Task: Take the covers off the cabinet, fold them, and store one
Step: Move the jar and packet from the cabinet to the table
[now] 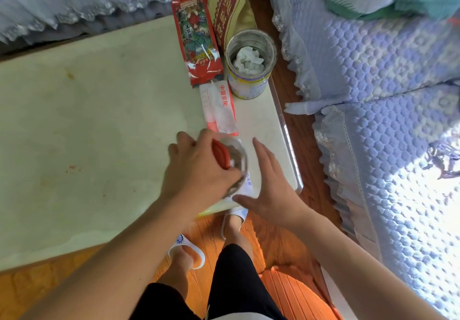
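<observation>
Pale stone tabletop, bare w/ faint reddish stains, wood floor below. Quilted lavender sofa covers w/ lace trim at right & along the top edge; no cover on the tabletop itself. Far corner: red packet, yellow-red bag, open tin w/ white wads inside, flat white-red sachet. Left hand grip is closed round a small glass jar w/ red lid, mostly hidden, blurred. Right hand flat, fingers straight, grip released, beside jar; paper under it hard to read.
</observation>
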